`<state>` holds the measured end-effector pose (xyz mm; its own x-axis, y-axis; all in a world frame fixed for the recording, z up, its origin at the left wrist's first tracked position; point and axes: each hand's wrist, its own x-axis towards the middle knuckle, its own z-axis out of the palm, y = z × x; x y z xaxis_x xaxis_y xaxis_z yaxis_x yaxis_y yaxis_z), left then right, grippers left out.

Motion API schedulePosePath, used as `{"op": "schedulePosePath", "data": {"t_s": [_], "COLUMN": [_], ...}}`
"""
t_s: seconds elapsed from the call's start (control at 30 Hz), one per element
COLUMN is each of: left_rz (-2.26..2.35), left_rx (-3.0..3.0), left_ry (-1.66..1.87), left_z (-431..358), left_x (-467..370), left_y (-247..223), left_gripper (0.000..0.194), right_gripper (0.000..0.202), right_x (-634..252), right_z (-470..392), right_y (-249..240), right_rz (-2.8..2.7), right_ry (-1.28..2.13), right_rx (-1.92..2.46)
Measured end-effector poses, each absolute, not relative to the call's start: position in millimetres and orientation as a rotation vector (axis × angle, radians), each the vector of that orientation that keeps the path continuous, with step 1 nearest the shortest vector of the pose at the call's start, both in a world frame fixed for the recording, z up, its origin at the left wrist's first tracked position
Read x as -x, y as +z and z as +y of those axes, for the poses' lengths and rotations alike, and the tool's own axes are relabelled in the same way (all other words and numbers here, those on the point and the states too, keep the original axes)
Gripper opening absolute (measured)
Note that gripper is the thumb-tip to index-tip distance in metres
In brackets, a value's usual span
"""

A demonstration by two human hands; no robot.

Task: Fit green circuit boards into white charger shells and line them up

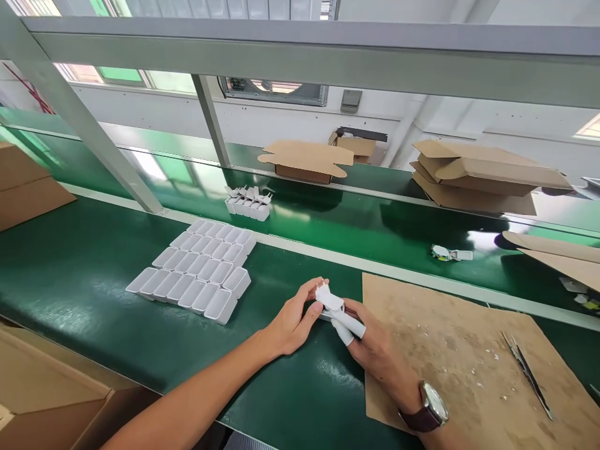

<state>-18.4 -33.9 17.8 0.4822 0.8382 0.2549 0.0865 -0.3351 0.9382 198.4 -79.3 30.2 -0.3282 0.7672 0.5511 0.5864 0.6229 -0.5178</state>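
My left hand (297,319) is closed around the near side of a small white plastic part (329,299), its thumb and fingertips pressed against it. From the right, my right hand (377,344) grips the same part; white sleeves that look like finger cots (350,324) cover two of its fingers. The part has a flat face and small prongs at its top, and its underside is hidden by my fingers. Left of my hands, rows of small white rectangular trays (197,269) lie side by side on the green bench (262,387).
A stained cardboard sheet (435,356) with tweezers (527,372) lies at right. On the green belt (319,225) behind are trays of white pronged pieces (248,203) and a small white-green item (450,253). Cardboard boxes (482,172) sit beyond; an open box (56,387) stands near left.
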Motion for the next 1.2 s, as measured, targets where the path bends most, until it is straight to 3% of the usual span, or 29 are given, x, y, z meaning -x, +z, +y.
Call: {"op": "schedulePosePath", "data": {"t_s": [0.47,0.73,1.2], "left_rz": [0.715,0.924,0.996], "left_rx": [-1.933,-1.944,-1.757], "left_ry": [1.168,1.242,1.174], "left_z": [-30.2,-27.1,-28.0], "left_x": [19.2,14.2,11.6], "left_y": [13.2,18.1,16.0], "left_gripper": [0.058,0.021,0.024], "right_gripper": [0.041,0.038,0.033], "right_x": [-197.8,-193.3,-191.6], "right_z": [-78.9,-78.5,-76.1], "right_y": [25.5,24.8,29.6], "right_rz": [-2.013,-2.07,-2.222], "right_ry": [0.355,0.372,0.32], "right_rx": [1.08,1.243,1.267]}}
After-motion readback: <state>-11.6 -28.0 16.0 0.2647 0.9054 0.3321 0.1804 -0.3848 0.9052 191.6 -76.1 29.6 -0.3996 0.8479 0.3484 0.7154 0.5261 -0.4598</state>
